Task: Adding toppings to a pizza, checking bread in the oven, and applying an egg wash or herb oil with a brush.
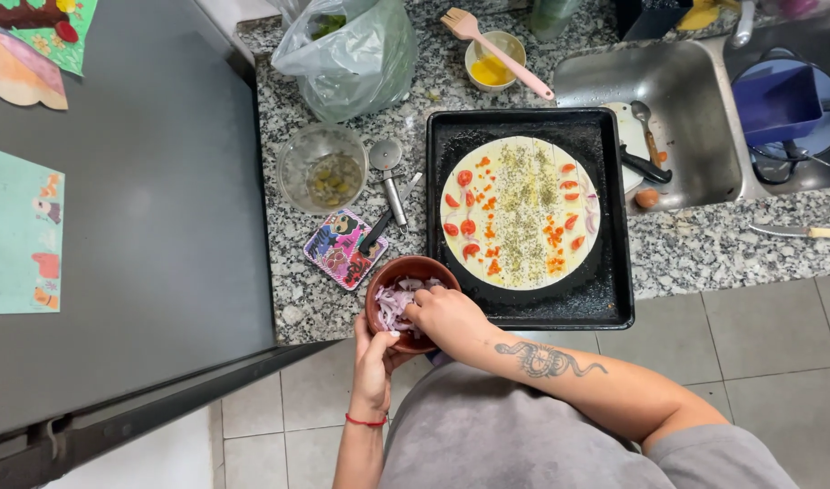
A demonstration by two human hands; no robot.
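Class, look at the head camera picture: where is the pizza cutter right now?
The pizza cutter lies on the granite counter, between the glass bowl on its left and the black baking tray on its right.

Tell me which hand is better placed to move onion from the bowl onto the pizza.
Right, probably. The right hand already has its fingers in the chopped onion and sits nearest the pizza. The left hand cups the bowl from below, steadying it.
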